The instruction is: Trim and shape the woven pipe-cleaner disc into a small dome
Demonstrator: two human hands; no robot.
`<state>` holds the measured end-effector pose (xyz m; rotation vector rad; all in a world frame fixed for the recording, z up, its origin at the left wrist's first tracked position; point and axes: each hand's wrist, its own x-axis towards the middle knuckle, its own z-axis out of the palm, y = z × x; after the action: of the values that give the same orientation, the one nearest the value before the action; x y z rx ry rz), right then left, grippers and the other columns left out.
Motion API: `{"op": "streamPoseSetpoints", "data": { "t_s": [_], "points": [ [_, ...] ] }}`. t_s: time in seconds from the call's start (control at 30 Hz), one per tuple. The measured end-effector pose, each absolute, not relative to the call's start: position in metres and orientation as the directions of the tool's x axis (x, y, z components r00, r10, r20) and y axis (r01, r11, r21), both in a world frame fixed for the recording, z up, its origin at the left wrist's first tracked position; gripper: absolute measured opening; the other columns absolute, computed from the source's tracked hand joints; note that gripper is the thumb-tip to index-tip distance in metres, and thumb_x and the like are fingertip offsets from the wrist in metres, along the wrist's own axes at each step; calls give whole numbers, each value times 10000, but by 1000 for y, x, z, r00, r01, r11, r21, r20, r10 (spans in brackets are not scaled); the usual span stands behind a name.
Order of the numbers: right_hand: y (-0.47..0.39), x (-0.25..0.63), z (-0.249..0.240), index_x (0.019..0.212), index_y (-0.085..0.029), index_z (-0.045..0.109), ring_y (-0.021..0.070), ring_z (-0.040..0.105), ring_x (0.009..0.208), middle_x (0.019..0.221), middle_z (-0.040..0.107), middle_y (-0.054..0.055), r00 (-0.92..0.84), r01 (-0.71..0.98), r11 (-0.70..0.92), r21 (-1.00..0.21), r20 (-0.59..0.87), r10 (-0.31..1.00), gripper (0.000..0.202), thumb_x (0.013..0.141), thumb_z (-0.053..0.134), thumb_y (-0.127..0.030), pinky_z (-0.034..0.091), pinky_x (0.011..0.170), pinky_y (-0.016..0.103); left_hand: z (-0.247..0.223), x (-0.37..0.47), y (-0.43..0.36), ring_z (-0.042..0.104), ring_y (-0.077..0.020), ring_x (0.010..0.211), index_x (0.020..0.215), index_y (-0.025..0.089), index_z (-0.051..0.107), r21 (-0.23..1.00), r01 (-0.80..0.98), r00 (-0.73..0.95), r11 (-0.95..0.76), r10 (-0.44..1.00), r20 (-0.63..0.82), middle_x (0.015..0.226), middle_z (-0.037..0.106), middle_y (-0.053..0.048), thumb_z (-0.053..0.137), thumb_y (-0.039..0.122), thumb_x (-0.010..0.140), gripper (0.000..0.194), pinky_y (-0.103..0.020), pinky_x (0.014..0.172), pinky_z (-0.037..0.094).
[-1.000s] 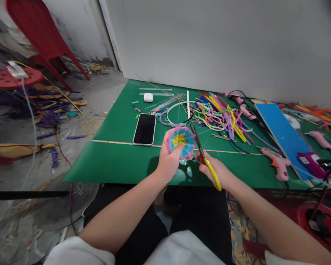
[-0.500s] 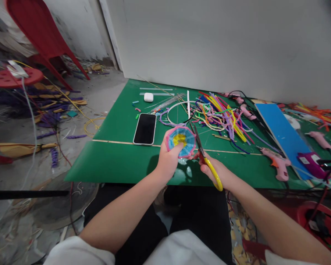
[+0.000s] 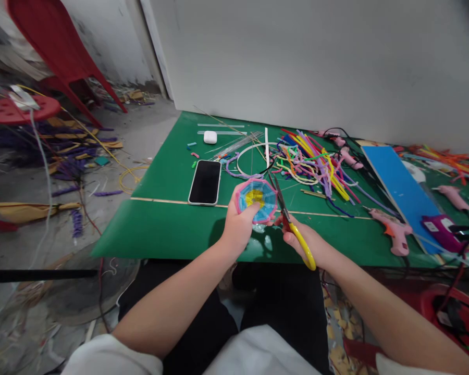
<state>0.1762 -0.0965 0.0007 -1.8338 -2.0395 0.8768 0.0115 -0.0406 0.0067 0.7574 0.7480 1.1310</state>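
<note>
My left hand [image 3: 236,221] grips a small round bowl-like piece [image 3: 269,200], blue inside with a yellow centre and a pink rim; it looks made of pipe cleaners. The thumb presses on its inside, and the other fingers are hidden behind it. In my right hand [image 3: 305,239] are scissors [image 3: 299,237] with yellow handles. Their blades point up and away, slightly parted, close to the bowl's right edge. Whether a blade touches the rim I cannot tell. Beyond the hands lies a loose heap of coloured pipe cleaners [image 3: 328,172].
A phone [image 3: 205,182] and a white earbud case [image 3: 210,137] lie left of the hands on the green table [image 3: 160,229]. To the right are a pink glue gun [image 3: 394,232], a blue board [image 3: 400,192] and a purple object [image 3: 441,232]. A pale wall panel [image 3: 316,62] stands behind.
</note>
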Motion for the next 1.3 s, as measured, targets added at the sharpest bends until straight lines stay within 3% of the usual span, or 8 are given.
{"op": "streamPoseSetpoints", "data": {
  "t_s": [0.33,0.5,0.7,0.77,1.3],
  "points": [
    [-97,176,1,1054,-184,448,187,539,671,786,574,51,-167,812,34,-583,-175,970,581,785,262,-664,415,600,297,6,11,-40,631,-158,557,1143,228,431,832,-499,262,243,957,-122,859,612,-26,561,165,708,458,-286,461,541],
    [-96,172,3,889,-185,487,175,553,628,755,596,53,-102,811,-19,-585,-174,979,501,809,260,-624,397,572,274,6,11,-40,640,-169,578,1154,228,426,840,-478,272,256,953,-136,842,617,-25,564,174,711,467,-287,480,546],
    [-93,165,8,683,-195,507,178,559,569,619,598,57,57,927,-120,-356,-180,982,481,859,215,-533,357,547,258,5,15,-45,634,-153,569,1143,225,440,829,-492,238,266,957,-165,837,616,-21,567,179,704,459,-273,475,538],
    [-94,163,9,649,-199,504,175,558,558,599,597,54,78,933,-139,-332,-191,978,490,864,210,-525,349,544,255,5,17,-47,633,-152,572,1131,219,446,818,-499,231,285,954,-192,837,615,-23,565,171,701,449,-267,472,534],
    [-99,169,21,418,-214,348,129,453,387,369,444,6,28,896,-174,-409,-338,941,596,848,179,-591,313,476,246,0,20,-41,631,-165,502,1089,110,425,731,-464,296,501,865,-405,617,627,-37,496,58,668,430,-236,457,524]
  ]
}}
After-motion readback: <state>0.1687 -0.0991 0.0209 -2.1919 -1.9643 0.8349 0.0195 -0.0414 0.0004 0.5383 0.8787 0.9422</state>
